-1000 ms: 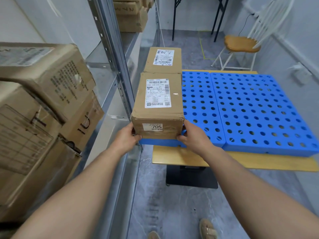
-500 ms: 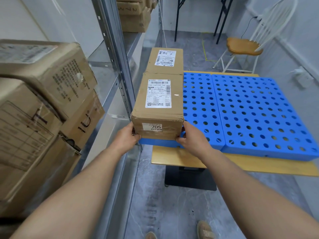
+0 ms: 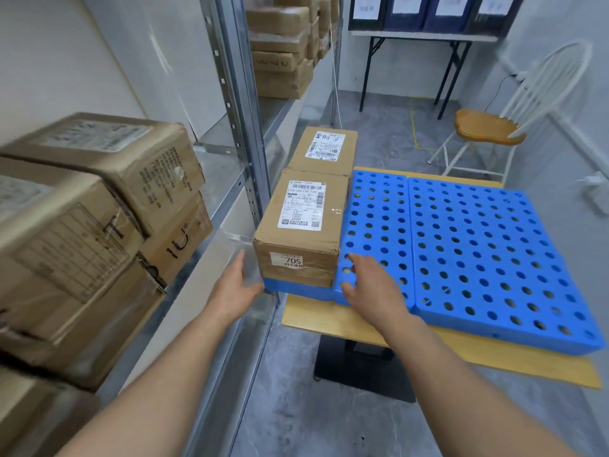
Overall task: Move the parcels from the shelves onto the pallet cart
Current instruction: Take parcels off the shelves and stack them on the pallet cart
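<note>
Look at the 705 parcel (image 3: 301,225): lying flat on the near left corner of the blue pallet (image 3: 478,252), end to end with a second labelled parcel (image 3: 324,150) just behind, maybe touching. Under the pallet, a yellow wooden cart top (image 3: 329,328).

Now the left hand (image 3: 235,288): spread wide, fingers straight, just beside the box's left side, holding nothing. Hard to tell whether the thumb touches the pallet's corner. Then the right hand (image 3: 370,283): spread too, hovering over the pallet holes just right of the box, one fingertip very near the box's bottom edge, gripping nothing.

Looks like the end of a put-down step: resting all alone, with no grip on it. Only two parcels on the pallet and lots of bare blue to the right, so likely early in the job.

Next, probably: turn left to the metal shelf (image 3: 227,179) and go for one of the stacked shelf boxes (image 3: 108,192). Seem bigger than the 705 parcel, and piled crooked, so use both hands, one on each side, and slide the top one out slowly to avoid tipping the pile. Mind the steel post (image 3: 242,127) between shelf and cart. Then set it down beside the first two, snug in a row, to save room. More far boxes (image 3: 280,61) waiting on the shelf farther along.
</note>
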`<state>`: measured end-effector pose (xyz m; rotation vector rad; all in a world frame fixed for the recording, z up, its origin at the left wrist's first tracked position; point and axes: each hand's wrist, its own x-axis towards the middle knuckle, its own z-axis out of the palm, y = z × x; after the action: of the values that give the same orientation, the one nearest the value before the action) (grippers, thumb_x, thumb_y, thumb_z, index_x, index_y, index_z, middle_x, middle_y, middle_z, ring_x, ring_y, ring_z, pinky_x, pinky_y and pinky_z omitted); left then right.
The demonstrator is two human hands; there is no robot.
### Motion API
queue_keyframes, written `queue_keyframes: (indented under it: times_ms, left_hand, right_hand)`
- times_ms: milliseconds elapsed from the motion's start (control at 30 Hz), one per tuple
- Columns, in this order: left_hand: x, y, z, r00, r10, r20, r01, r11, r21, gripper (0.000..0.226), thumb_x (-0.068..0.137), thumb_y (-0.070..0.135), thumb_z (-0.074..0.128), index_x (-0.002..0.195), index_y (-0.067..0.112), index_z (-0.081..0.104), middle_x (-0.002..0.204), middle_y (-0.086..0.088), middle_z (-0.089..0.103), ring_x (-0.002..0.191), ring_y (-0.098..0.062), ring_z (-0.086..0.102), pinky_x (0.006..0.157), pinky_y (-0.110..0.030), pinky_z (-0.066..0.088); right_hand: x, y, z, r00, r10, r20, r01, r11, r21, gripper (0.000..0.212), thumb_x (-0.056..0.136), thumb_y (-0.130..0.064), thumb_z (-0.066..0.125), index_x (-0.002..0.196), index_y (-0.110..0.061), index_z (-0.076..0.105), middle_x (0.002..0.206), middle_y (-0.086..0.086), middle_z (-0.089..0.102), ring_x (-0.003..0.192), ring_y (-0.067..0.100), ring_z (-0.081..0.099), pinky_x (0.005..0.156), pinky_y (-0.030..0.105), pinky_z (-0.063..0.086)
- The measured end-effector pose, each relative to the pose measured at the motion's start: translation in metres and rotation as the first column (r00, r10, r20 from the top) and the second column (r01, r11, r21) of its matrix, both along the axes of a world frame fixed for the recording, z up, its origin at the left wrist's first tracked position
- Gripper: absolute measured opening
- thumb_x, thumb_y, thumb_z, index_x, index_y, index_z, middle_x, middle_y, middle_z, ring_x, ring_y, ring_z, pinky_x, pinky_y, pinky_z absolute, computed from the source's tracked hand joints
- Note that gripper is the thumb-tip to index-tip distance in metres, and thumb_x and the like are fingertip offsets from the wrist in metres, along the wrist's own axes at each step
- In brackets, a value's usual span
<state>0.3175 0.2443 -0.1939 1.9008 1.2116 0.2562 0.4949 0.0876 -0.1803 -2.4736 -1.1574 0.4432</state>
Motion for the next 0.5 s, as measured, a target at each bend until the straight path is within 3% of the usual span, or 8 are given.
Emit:
queue_keyframes:
  times_ms: [133, 200, 267, 500]
  left_hand:
    - [-0.012, -0.044, 0.032, 0.990, 0.127, 0.065, -0.135, 0.979, 0.152, 0.064, 0.091, 0.022, 0.060, 0.147, 0.013, 0.030, 0.150, -0.007, 0.036, 0.137, -0.021, 0.033, 0.111, -0.034, 0.028]
    - [-0.014, -0.056, 0.042, 0.990, 0.130, 0.052, -0.139, 0.965, 0.223, 0.059, 0.092, 0.023, 0.057, 0.146, 0.013, 0.034, 0.149, -0.006, 0.037, 0.137, -0.020, 0.032, 0.110, -0.030, 0.025]
    - [-0.016, -0.072, 0.056, 0.983, 0.176, 0.052, -0.184, 0.937, 0.296, 0.056, 0.094, 0.025, 0.055, 0.145, 0.014, 0.035, 0.149, -0.005, 0.037, 0.137, -0.020, 0.031, 0.109, -0.029, 0.024]
    - [-0.031, -0.105, 0.092, 0.945, 0.327, 0.023, -0.283, 0.780, 0.558, 0.057, 0.093, 0.033, 0.054, 0.145, 0.016, 0.036, 0.151, -0.003, 0.034, 0.139, -0.022, 0.027, 0.114, -0.033, 0.019]
  right_hand:
    - [-0.011, -0.013, 0.034, 0.981, 0.029, 0.191, -0.060, 0.985, 0.163, 0.025, 0.097, -0.027, 0.047, 0.118, -0.016, 0.054, 0.111, 0.000, 0.054, 0.098, 0.018, 0.055, 0.073, 0.029, 0.041]
    - [-0.019, -0.006, 0.043, 0.947, 0.052, 0.317, -0.141, 0.954, 0.264, 0.013, 0.089, -0.022, 0.062, 0.098, -0.012, 0.061, 0.093, 0.003, 0.057, 0.079, 0.021, 0.059, 0.058, 0.029, 0.038]
    - [-0.026, -0.004, 0.055, 0.907, 0.131, 0.400, -0.271, 0.910, 0.315, 0.019, 0.071, -0.015, 0.078, 0.079, -0.011, 0.062, 0.074, 0.004, 0.057, 0.058, 0.023, 0.057, 0.045, 0.026, 0.034]
    - [-0.052, 0.013, 0.084, 0.812, 0.324, 0.485, -0.517, 0.785, 0.342, 0.024, 0.061, -0.015, 0.083, 0.071, -0.012, 0.061, 0.066, 0.004, 0.053, 0.051, 0.023, 0.052, 0.044, 0.024, 0.025]
